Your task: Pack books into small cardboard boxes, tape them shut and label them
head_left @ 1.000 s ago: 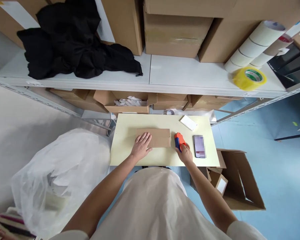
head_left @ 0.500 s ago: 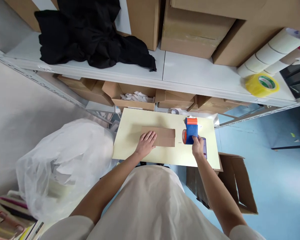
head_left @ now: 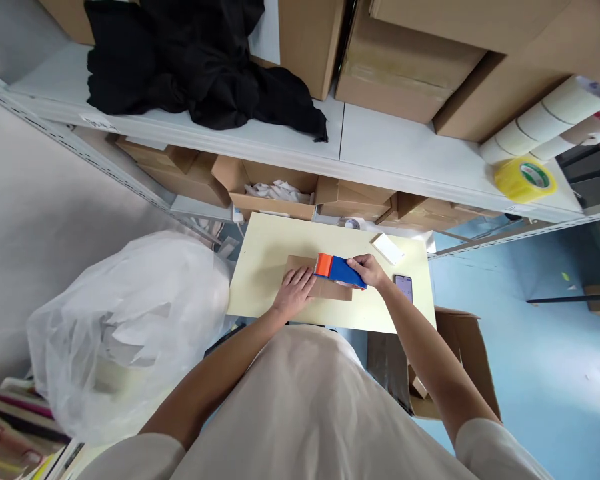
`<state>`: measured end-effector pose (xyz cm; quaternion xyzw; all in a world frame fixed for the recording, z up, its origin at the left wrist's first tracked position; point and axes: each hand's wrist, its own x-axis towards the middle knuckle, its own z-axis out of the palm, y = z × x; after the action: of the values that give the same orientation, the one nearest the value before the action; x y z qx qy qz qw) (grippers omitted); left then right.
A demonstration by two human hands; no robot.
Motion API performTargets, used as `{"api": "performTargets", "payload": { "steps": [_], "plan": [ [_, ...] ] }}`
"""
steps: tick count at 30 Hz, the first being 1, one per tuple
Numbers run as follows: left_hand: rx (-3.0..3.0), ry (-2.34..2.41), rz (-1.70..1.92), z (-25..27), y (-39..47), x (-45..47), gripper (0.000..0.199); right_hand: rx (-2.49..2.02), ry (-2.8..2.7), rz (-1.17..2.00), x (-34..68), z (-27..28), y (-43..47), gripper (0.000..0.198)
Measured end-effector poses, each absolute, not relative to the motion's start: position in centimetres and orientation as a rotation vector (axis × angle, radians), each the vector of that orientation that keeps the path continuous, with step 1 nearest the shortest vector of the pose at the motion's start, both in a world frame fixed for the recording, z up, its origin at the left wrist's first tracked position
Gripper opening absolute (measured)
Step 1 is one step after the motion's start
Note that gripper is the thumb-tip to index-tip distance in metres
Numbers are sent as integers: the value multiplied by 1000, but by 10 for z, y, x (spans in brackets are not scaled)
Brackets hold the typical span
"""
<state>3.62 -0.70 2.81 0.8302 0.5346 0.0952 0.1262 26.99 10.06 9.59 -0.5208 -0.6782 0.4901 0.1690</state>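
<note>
A small flat cardboard box (head_left: pixel 325 291) lies on the pale yellow table (head_left: pixel 260 293). My left hand (head_left: pixel 295 291) rests on its left part with the fingers stretched out, pressing it from above. In my right hand (head_left: pixel 370 269) is a blue and orange tape dispenser (head_left: pixel 341 269), gripped at its right end. The dispenser's orange end is over the box, close to my left fingertips; whether it touches the cardboard I cannot tell. Part of the box is hidden beneath the dispenser and my left hand.
On the table's right side lie a white box (head_left: pixel 389 249) and a phone (head_left: pixel 403 287). A shelf (head_left: pixel 380 143) behind bears black cloth (head_left: pixel 205 73), cartons and a yellow tape roll (head_left: pixel 525 179). A bulging plastic bag (head_left: pixel 130 333) stands left; an open carton (head_left: pixel 470 353) sits on the floor right.
My right hand has brought the tape dispenser leftward from beside the phone to above the cardboard box, turning it sideways. The white box is now uncovered. My left hand stays on the cardboard box.
</note>
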Motion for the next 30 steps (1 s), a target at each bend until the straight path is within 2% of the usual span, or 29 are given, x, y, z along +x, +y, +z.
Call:
{"api": "performTargets", "payload": {
  "steps": [4, 9, 14, 21, 30],
  "plan": [
    [2158, 1510, 491, 39, -5, 37, 59, -1476, -1973, 1378, 272, 94, 103, 55],
    [1168, 1453, 892, 55, 13, 40, 48, -1466, -1999, 1354, 274, 93, 103, 55],
    [429, 1140, 911, 66, 36, 44, 39, -1437, -2018, 1366, 276, 91, 105, 54],
    [80, 881, 891, 56, 45, 51, 27, -1429, -2002, 1387, 275, 92, 109, 54],
    [-9, 821, 944, 53, 44, 59, 22, -1442, -1914, 1478, 280, 88, 108, 55]
  ]
}}
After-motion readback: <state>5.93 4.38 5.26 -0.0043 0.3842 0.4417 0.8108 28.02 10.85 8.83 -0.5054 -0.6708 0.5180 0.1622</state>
